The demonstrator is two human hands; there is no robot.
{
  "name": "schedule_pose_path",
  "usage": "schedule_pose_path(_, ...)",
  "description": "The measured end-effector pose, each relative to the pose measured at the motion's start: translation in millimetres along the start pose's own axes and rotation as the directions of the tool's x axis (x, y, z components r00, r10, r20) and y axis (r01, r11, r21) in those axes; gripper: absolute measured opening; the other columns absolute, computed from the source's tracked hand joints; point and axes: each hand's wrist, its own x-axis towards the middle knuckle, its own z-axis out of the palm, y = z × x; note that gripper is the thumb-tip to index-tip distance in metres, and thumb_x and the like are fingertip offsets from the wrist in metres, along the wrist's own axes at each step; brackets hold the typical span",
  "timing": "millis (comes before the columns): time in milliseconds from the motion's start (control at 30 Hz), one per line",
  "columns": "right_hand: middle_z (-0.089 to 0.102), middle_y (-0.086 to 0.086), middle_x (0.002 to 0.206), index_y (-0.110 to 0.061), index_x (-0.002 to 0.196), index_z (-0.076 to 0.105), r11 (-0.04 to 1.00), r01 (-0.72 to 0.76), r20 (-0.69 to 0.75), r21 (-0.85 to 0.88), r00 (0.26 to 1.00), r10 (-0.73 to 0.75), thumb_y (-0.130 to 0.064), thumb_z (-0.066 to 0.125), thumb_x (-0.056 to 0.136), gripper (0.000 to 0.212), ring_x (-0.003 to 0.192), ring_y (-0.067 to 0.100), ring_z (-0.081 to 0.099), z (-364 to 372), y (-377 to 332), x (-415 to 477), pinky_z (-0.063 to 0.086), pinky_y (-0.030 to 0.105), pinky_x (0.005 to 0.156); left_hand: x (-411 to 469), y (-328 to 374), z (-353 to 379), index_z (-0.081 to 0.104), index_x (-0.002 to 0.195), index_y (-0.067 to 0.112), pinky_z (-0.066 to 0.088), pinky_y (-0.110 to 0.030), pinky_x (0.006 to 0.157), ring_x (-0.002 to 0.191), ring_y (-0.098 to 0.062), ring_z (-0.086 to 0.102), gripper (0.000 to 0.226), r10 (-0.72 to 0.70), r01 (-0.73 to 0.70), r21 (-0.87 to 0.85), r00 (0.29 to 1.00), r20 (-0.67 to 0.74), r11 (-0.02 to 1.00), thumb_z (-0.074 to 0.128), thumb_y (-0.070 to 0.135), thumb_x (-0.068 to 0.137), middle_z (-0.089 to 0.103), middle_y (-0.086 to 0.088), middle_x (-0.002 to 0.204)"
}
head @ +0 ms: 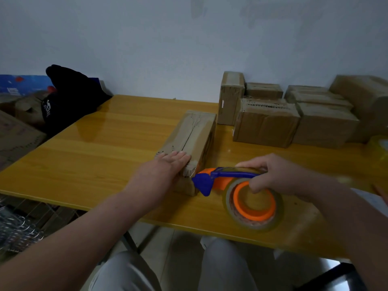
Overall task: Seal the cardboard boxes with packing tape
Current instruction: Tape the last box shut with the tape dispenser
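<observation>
A long cardboard box (194,135) lies on the yellow wooden table (109,148), its top seam running away from me. My left hand (163,173) lies flat with straight fingers on the box's near end. My right hand (270,175) grips a blue and orange tape dispenser (222,178) loaded with a roll of clear packing tape (255,203). The dispenser's blue nose sits at the box's near right corner.
Several taped cardboard boxes (266,122) are stacked at the back right against the wall. A second tape roll (381,148) shows at the right edge. A black cap (69,97) and more cardboard lie off the table's left. The table's near edge runs above my knees.
</observation>
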Motion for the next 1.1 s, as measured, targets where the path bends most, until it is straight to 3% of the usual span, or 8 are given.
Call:
schedule_pose_path(200,0.071,0.003,0.088,-0.027,0.106,0.069,0.989,-0.072,0.054,0.132,0.996,0.065,-0.025,0.070,0.056,0.050,0.075,0.012,0.065,-3.9,-2.1,-0.7,0.049,0.024,0.065,0.6,0.6,0.3,0.010,0.149,0.034,0.008,-0.020,0.112,0.143,-0.003,0.012,0.063,-0.020,0.020,0.021,1.000,-0.003,1.000,0.043,0.015,0.100,0.013,0.014,0.157)
schedule_pose_path(300,0.065,-0.002,0.091,-0.024,0.111,0.068,0.991,-0.128,0.086,0.038,0.988,0.124,-0.023,0.072,0.066,0.046,0.084,0.011,0.060,-2.6,-2.4,1.0,0.046,0.026,0.072,-1.0,0.9,0.1,0.010,0.150,0.034,0.009,-0.020,0.112,0.142,-0.003,0.012,0.058,-0.021,0.022,0.010,0.999,-0.024,1.000,0.039,0.019,0.102,0.013,0.014,0.157)
schedule_pose_path(500,0.056,-0.007,0.110,-0.024,0.129,0.055,0.991,-0.128,-0.137,0.024,0.982,0.130,-0.034,0.080,0.069,0.066,0.098,0.011,0.055,-6.1,4.4,-2.1,0.046,0.026,0.074,-7.0,-1.8,0.6,0.028,0.147,0.032,0.025,-0.023,0.111,0.139,-0.004,0.026,0.052,-0.002,0.000,-0.019,0.994,-0.110,1.000,0.046,0.019,0.100,0.028,0.014,0.152)
schedule_pose_path(600,0.049,-0.009,0.113,-0.026,0.139,0.043,0.996,-0.085,-0.336,-0.001,0.939,0.080,-0.051,0.076,0.070,0.080,0.098,0.011,0.052,-6.1,10.5,0.6,0.045,0.024,0.070,-9.3,-0.8,-1.0,0.064,0.121,0.018,0.056,-0.037,0.083,0.108,-0.024,0.064,0.038,0.017,-0.030,-0.053,0.974,-0.224,0.998,0.066,0.007,0.085,0.065,-0.002,0.121)
schedule_pose_path(667,0.046,-0.003,0.122,-0.024,0.146,0.034,0.983,-0.114,-0.434,-0.143,0.900,0.041,-0.047,0.066,0.084,0.073,0.107,0.017,0.048,-0.6,16.7,4.8,0.042,0.029,0.081,-5.8,-1.4,-4.4,0.071,0.106,0.014,0.057,-0.037,0.063,0.084,-0.028,0.068,0.027,0.001,-0.019,-0.071,0.970,-0.243,0.997,0.069,0.005,0.080,0.070,-0.006,0.101)
schedule_pose_path(800,0.041,0.009,0.140,-0.024,0.152,0.018,0.906,-0.196,-0.467,-0.375,0.884,-0.002,-0.023,0.053,0.096,0.066,0.123,0.022,0.044,12.5,23.7,10.6,0.040,0.032,0.097,18.0,-5.5,-33.6,0.070,0.106,0.021,0.048,-0.030,0.063,0.085,-0.023,0.064,0.023,-0.095,0.055,-0.117,0.926,-0.366,0.992,0.066,0.013,0.085,0.069,-0.002,0.101)
schedule_pose_path(1033,0.056,-0.002,0.109,-0.028,0.149,0.023,0.786,-0.146,-0.285,-0.601,0.958,-0.040,-0.018,0.064,0.086,0.076,0.091,0.015,0.058,22.7,15.7,11.4,0.049,0.023,0.062,52.0,-12.4,-108.4,0.071,0.100,0.020,0.051,-0.039,0.075,0.088,-0.024,0.063,0.022,-0.100,0.055,-0.118,0.903,-0.418,0.991,0.052,0.015,0.092,0.071,-0.003,0.094)
schedule_pose_path(1100,0.053,-0.003,0.112,-0.028,0.148,0.024,0.754,-0.158,-0.296,-0.638,0.954,-0.051,-0.026,0.065,0.085,0.075,0.095,0.015,0.056,23.0,11.4,12.1,0.046,0.025,0.063,56.4,-11.5,-126.2,0.071,0.102,0.020,0.051,-0.040,0.081,0.093,-0.022,0.063,0.022,-0.082,0.045,-0.101,0.911,-0.405,0.994,0.052,0.016,0.093,0.071,-0.001,0.100)
